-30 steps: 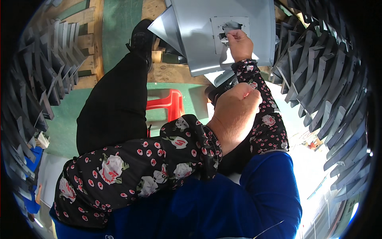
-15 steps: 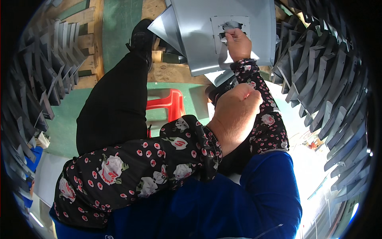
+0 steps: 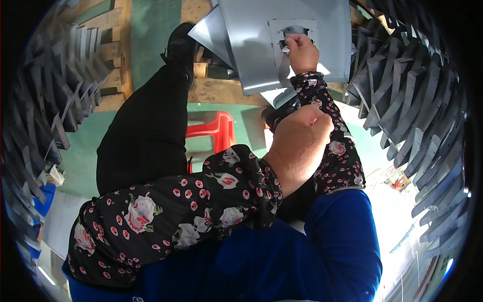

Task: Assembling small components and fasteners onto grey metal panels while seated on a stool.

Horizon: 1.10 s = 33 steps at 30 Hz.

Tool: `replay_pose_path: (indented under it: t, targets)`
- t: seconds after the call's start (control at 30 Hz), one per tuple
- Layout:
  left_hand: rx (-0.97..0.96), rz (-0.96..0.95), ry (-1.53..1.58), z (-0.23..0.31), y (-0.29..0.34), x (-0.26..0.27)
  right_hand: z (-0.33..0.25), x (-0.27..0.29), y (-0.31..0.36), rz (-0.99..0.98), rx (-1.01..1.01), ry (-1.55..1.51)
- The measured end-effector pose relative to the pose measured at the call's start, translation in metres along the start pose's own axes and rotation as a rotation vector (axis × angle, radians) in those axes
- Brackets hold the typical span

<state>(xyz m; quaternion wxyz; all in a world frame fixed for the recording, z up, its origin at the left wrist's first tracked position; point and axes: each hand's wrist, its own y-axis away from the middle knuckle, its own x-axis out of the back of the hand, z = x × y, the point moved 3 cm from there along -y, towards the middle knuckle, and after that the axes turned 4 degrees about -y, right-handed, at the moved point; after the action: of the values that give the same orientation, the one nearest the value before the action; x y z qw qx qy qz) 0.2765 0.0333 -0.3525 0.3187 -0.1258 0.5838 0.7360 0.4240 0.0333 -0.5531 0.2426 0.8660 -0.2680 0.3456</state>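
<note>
A large grey sheet-metal panel [image 3: 251,58] lies ahead of me, slightly tilted, with a pale square patch [image 3: 276,30] on its face. Inside the patch are dark cut-out-like marks and a small shiny piece. My right hand [image 3: 305,54] is closed in a pinch at the lower edge of these marks; what its fingertips hold is too small to name. Nearer to me, my left hand [image 3: 299,141] is curled into a fist above my right forearm. Its fingers are turned away, so anything inside is hidden.
Stacks of bent grey metal parts rise on the left [image 3: 75,75] and right [image 3: 402,90]. Under the panel is a wooden pallet [image 3: 221,92]. A red plastic stool [image 3: 219,132] stands on the green floor between my legs. Another angled metal sheet [image 3: 214,38] juts out at the panel's left.
The panel and floor sit very slightly further right in view. My right hand stays pinched at the patch with a small shift of its fingers; the left fist has hardly moved.
</note>
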Motion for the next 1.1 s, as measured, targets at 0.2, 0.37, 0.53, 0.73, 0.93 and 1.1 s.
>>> replay_pose_path:
  t: [0.2, 0.37, 0.53, 0.73, 0.93, 1.1]
  targets:
    - [-0.001, 0.001, -0.067, -0.001, -0.003, 0.001, -0.002, 0.001, 0.001, 0.009, 0.055, -0.045]
    - [0.002, 0.022, -0.097, -0.003, -0.003, 0.001, -0.005, 0.001, -0.002, -0.036, 0.135, 0.207]
    - [0.024, 0.022, -0.121, -0.001, -0.002, 0.003, -0.007, 0.001, -0.002, -0.013, 0.166, 0.26]
    - [-0.048, 0.008, -0.114, 0.005, -0.002, 0.005, -0.013, -0.001, -0.004, -0.019, 0.153, 0.324]
    - [-0.082, -0.022, 0.184, 0.022, -0.013, 0.004, -0.028, 0.043, 0.001, -0.016, 0.117, 0.018]
    - [-0.098, -0.062, 0.275, 0.024, -0.007, 0.001, -0.117, 0.144, 0.057, 0.078, 0.058, -0.434]
